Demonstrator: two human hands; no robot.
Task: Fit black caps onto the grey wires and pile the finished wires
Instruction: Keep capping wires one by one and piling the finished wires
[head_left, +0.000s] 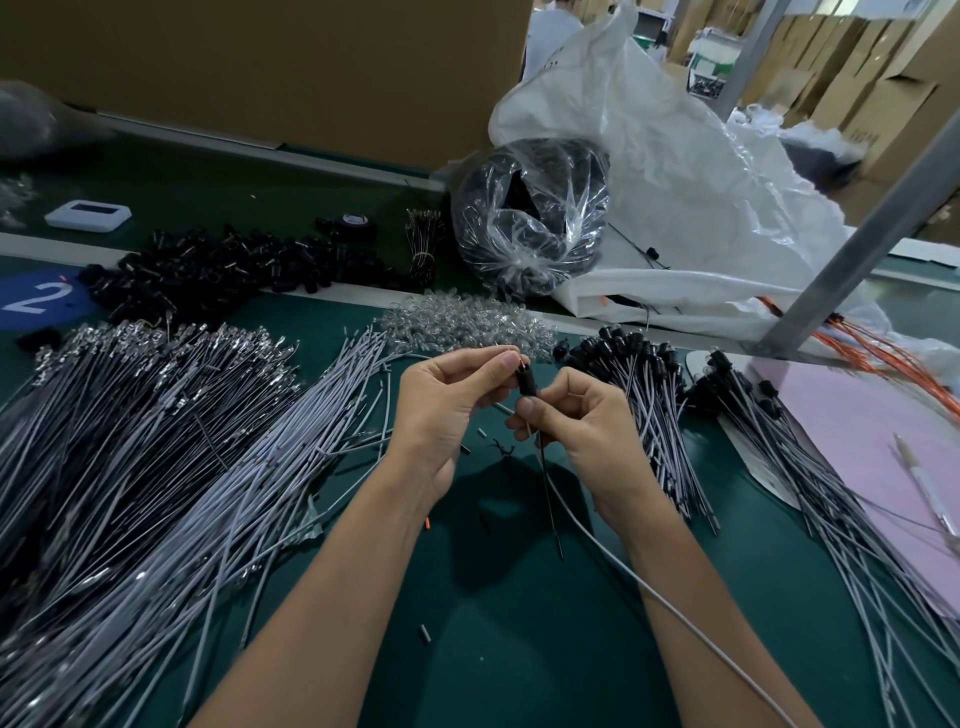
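Warehouse cartons far behind; closer, green desk crowded edge to edge. Far right, big white sack slumped beside a clear bag of black parts. Left half taken up by a broad heap of uncapped grey wires; right of centre, pile of finished wires, caps at their far ends. Far left, loose black caps in a mound; toward the middle, a scatter of clear bulbs.

Above the bare middle of the desk, both hands raised and close together: left hand pinching the black cap between thumb and forefinger, right hand pinching the grey wire just below the cap, tail trailing near and right. Seemingly mid-fitting; cannot tell whether fully seated.

Wire likely light and limp along its length, so best gripped close to the end being pushed, otherwise prone to buckle. Cap small, hard, probably slick; firm pinch on its sides called for.
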